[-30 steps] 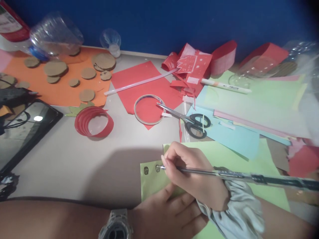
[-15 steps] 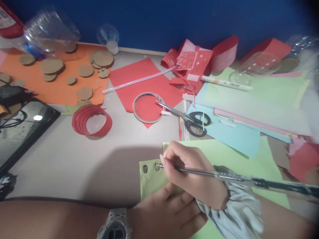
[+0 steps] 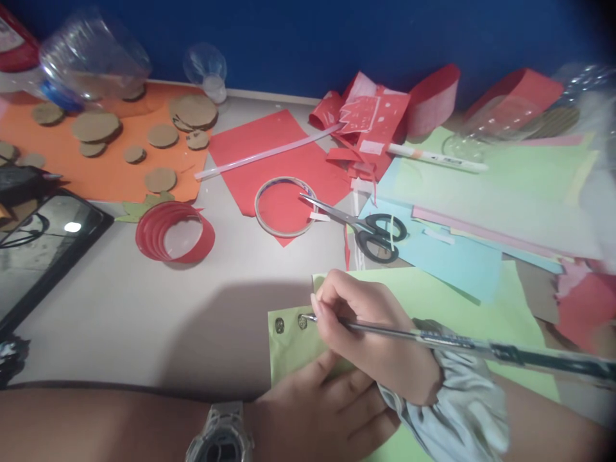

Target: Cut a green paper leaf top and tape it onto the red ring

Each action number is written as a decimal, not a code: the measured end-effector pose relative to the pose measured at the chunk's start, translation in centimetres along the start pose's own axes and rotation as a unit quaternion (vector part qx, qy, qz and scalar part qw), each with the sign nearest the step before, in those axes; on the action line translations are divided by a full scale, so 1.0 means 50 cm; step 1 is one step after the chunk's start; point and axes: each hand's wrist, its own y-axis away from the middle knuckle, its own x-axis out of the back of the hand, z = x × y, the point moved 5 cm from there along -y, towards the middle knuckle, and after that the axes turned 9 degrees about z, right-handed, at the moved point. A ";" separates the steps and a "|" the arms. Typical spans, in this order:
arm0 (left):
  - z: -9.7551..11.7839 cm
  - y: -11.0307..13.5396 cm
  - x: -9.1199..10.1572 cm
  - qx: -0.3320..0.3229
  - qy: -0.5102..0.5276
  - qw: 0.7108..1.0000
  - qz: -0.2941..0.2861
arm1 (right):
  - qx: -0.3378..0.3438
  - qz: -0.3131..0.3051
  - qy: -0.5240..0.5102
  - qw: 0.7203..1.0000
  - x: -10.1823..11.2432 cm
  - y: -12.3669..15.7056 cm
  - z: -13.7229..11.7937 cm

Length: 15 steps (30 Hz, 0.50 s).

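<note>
Pinched in my right hand [image 3: 370, 327] is a long clear-barrelled pen [image 3: 462, 343], its tip on a small dark scribbled oval [image 3: 302, 321]. A second dark oval [image 3: 280, 325] sits to its left. Both are on a small green paper piece [image 3: 289, 353], which lies over a larger light green sheet [image 3: 433, 295]. My left hand [image 3: 322, 410] rests flat on the small paper with fingers stretched out, partly beneath my right hand. A clear-strapped watch [image 3: 221, 436] is on the left wrist.
Beyond the hands lie black-handled scissors [image 3: 370, 231], a tape roll [image 3: 257, 212], a red paper sheet [image 3: 269, 144] and a red ring [image 3: 202, 240]. Several cardboard discs [image 3: 163, 136] rest on orange paper [image 3: 115, 173]. A tablet-like dark-framed device [image 3: 48, 250] lies left; a white marker [image 3: 443, 158] lies right.
The pen tip has shifted very slightly around the second oval, which looks a little more filled in. My left hand stays in place, and the view has moved slightly.
</note>
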 end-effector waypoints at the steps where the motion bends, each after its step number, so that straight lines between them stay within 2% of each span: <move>1: 0.000 0.000 0.000 0.001 0.001 1.000 0.001 | -0.001 0.000 -0.001 1.000 0.000 -0.001 -0.001; 8: 0.000 -0.002 0.003 0.002 0.003 1.000 0.011 | -0.006 -0.023 0.001 1.000 0.000 -0.004 -0.007; 15: 0.001 0.000 0.001 0.005 0.011 1.000 -0.006 | 0.001 -0.006 -0.007 1.000 0.004 -0.002 -0.003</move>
